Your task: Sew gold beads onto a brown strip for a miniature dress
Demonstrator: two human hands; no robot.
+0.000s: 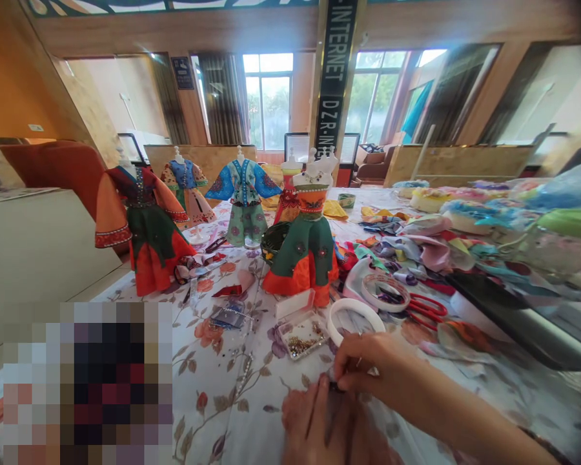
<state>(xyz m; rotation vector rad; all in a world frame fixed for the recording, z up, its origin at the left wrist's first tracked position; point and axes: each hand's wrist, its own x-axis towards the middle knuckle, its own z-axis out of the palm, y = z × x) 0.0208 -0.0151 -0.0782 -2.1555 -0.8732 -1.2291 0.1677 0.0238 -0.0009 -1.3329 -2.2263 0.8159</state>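
At the lower middle, my left hand (314, 423) rests on the table, fingers bent over a small dark greyish piece (336, 403) that is mostly covered and blurred. My right hand (372, 365) comes in from the right, thumb and fingertips pinched at the far end of that piece; a dark bit shows under them. Just beyond the fingers lie a white ring (336, 323) and a clear plastic box (295, 349) with its lid up and small gold and clear beads inside. A strand of rhinestones (244, 374) lies to the left.
Small dress forms in doll clothes stand behind, among them a green-and-orange dress (310, 245) and a blue jacket (244, 181). To the right are a tape roll (385, 294), red-handled scissors (426, 310), fabric scraps (416, 239) and a black tray-like object (513, 320). Pixelation covers the lower left.
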